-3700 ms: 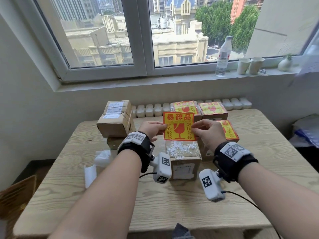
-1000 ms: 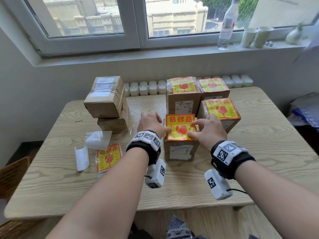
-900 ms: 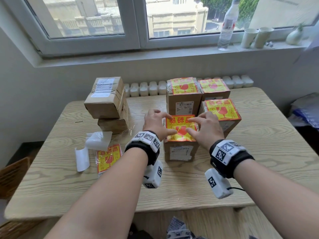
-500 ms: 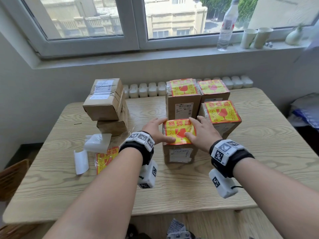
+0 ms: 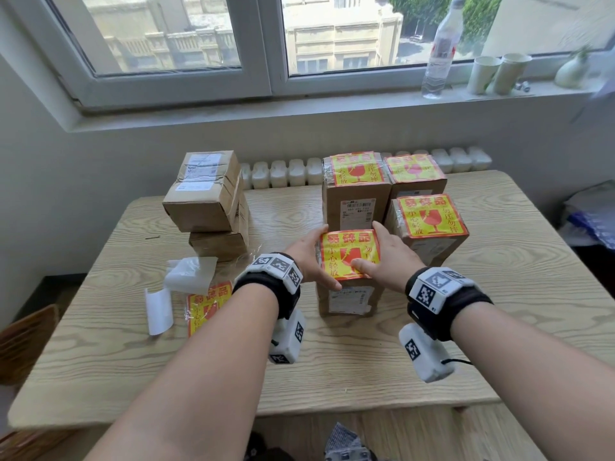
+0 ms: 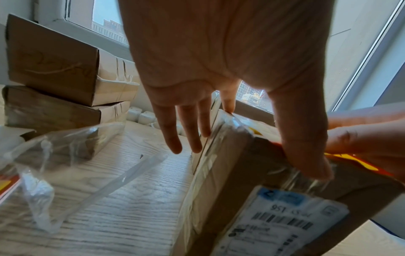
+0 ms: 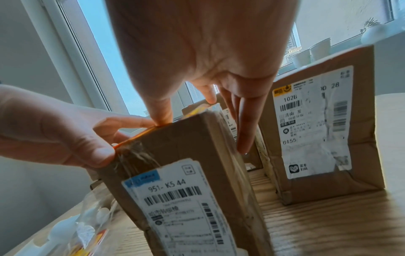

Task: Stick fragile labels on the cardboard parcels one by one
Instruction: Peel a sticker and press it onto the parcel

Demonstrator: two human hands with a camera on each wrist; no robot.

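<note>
A small upright cardboard parcel (image 5: pixel 346 299) stands mid-table with a yellow-and-red fragile label (image 5: pixel 346 252) lying on its top. My left hand (image 5: pixel 307 256) flanks its left side, with straight fingers down the side wall and the thumb (image 6: pixel 306 152) pressing the label's near edge. On the other side my right hand (image 5: pixel 387 257) does likewise, fingers straight down the right wall and thumb (image 5: pixel 361 263) on the label. The parcel's front carries a white shipping sticker (image 7: pixel 179 201). Neither hand holds anything.
Three labelled parcels (image 5: pixel 429 227) stand close behind and to the right. Two bare parcels (image 5: pixel 206 194) are stacked at the left. A plastic bag of labels (image 5: pixel 206 304) and white backing papers (image 5: pixel 158 311) lie at front left. A bottle (image 5: pixel 439 51) and cups stand on the sill.
The label was held up in the air by both hands, then laid on the parcel top. The hands have since slid from its middle outward to the parcel's sides.
</note>
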